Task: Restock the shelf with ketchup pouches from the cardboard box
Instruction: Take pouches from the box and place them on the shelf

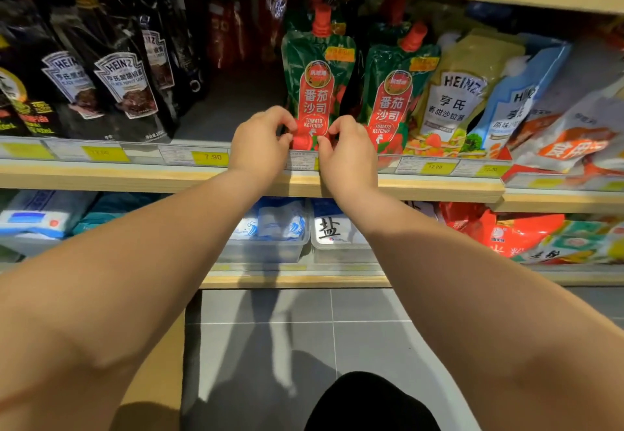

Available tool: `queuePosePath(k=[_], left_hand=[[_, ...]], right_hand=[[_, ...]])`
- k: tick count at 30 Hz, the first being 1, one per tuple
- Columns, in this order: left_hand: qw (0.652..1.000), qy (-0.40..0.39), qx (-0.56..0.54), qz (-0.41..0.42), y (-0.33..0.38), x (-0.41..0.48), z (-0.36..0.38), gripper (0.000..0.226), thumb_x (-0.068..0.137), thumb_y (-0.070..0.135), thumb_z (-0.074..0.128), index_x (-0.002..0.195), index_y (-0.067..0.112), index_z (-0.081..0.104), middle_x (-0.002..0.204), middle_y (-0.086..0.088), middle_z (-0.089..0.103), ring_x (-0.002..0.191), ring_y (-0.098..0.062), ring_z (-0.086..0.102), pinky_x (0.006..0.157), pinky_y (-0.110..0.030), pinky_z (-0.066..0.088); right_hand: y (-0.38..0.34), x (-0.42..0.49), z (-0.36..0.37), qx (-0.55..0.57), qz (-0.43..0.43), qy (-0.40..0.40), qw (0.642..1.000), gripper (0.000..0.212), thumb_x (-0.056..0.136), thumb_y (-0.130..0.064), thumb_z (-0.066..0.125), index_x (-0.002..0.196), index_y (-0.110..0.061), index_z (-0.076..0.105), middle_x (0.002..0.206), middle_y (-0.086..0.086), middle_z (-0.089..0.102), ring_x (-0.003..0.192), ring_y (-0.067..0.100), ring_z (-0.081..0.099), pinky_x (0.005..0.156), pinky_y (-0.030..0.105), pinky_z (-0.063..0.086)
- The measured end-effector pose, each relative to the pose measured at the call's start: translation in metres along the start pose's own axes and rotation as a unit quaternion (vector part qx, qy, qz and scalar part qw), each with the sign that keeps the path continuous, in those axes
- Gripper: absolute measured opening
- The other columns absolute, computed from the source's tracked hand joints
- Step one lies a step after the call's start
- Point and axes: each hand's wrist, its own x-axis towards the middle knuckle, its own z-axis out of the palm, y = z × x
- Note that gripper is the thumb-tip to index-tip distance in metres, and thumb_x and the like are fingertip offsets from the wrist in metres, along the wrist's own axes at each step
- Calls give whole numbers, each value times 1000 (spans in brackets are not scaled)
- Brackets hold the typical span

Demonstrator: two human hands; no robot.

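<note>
Head view looks down two bare forearms to a wooden shelf [101,177] of sauces. Both hands meet at the foot of one ketchup pouch [315,93], which stands upright at the shelf's front edge: the left hand [260,147] pinches its lower left corner, the right hand [347,157] its lower right corner, fingertips curled narrowly onto the pack. The hands hide the pouch's bottom edge and part of the price strip [209,157] below it. A second ketchup pouch [391,93] stands just beside it on the right, leaning a little, with more red caps dim behind. Left of the held pouch is a dark bare gap, then black sauce pouches [125,86]. Salad dressing packs [452,99] lean on the right, the farthest cut off by the frame. Below, salt tubs [337,231] sit half hidden behind the arms. The cardboard box is not in sight.
</note>
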Motion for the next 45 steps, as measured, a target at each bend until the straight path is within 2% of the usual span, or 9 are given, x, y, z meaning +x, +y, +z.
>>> queuePosePath(k=[8,12,18,22,26,30,33,40,45], left_hand=[[995,-78,53,15,-1,19,-7,28,87,10,60,113,20,63,111,-8,64,98,-22,60,83,-27,42],[992,-112,62,20,0,26,-4,35,89,5,56,120,19,60,117,-8,63,105,-22,58,86,-26,42],[986,-146,84,21,-2,31,-2,35,92,11,52,127,16,55,125,-11,60,114,-26,55,96,-35,43],[991,-109,54,48,-2,18,-13,40,91,17,57,131,16,51,129,-10,56,118,-26,50,96,-30,38],[993,-36,-1,113,-13,-20,-38,40,83,19,65,122,18,58,121,-4,58,110,-19,53,94,-27,38],[998,-14,20,63,-52,-64,-69,23,83,20,62,106,21,62,92,6,52,77,-7,47,72,-19,34],[998,-51,44,9,-93,-95,-96,18,84,21,62,102,21,64,82,6,57,66,-10,50,64,-18,33],[971,-142,114,-152,-196,-173,-156,19,85,23,63,104,18,63,82,0,66,72,-21,60,63,-24,37],[917,-242,122,-293,-266,-231,-178,27,87,26,62,112,18,60,96,-5,69,90,-26,63,69,-23,37]], right_hand=[[-13,8,6,1,68,-55,996,23,86,-17,47,108,-17,54,100,3,63,82,26,56,63,32,38],[-16,11,12,-22,94,-73,993,33,85,-19,45,117,-18,53,111,6,63,94,33,58,79,40,48],[-17,9,17,-60,79,-59,993,36,88,-22,43,122,-15,53,118,9,60,102,32,54,92,38,35],[-19,-7,11,-18,41,-14,999,35,91,-19,46,125,-11,53,124,7,57,114,25,51,103,37,35],[-32,-44,9,15,-54,7,998,31,85,-10,49,115,-10,58,114,6,58,111,23,48,99,31,33],[-54,-89,32,62,-59,-94,992,28,81,-7,51,107,-8,61,102,11,58,101,27,50,90,35,38],[-71,-127,60,114,-87,-136,980,29,75,1,53,103,0,63,97,16,60,92,32,54,85,36,42],[-126,-198,137,169,-63,-363,914,34,75,-13,46,105,-9,61,91,5,56,81,16,53,73,20,38],[-165,-243,187,114,-27,-493,862,26,82,-18,47,105,-22,56,97,-2,59,92,18,57,82,33,48]])
